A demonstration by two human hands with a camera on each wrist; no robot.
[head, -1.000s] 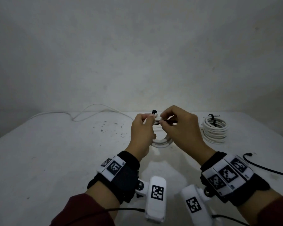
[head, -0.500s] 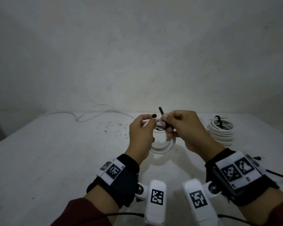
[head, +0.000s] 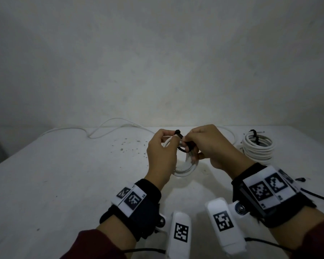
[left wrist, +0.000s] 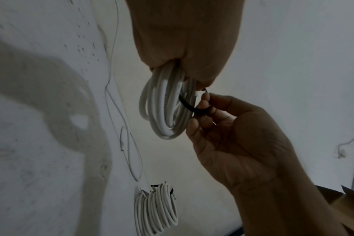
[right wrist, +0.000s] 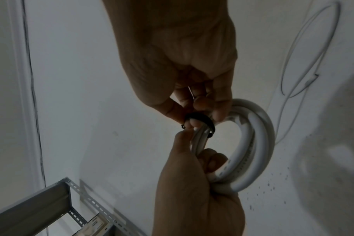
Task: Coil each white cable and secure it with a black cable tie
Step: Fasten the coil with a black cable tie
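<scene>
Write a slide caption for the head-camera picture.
Left hand holds a coiled white cable while the right hand pinches a black cable tie around it.

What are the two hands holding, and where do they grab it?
The left hand grips the white cable coil at its top. The right hand pinches the black cable tie looped around that same spot.

The coiled cable (right wrist: 258, 143) has a smooth, slightly glossy white plastic jacket, and the tie (right wrist: 202, 119) around it is matt black plastic. The table (head: 64, 184) is matt white, speckled with dark flecks; the shelf frame (right wrist: 40, 199) is dull grey perforated metal.
</scene>
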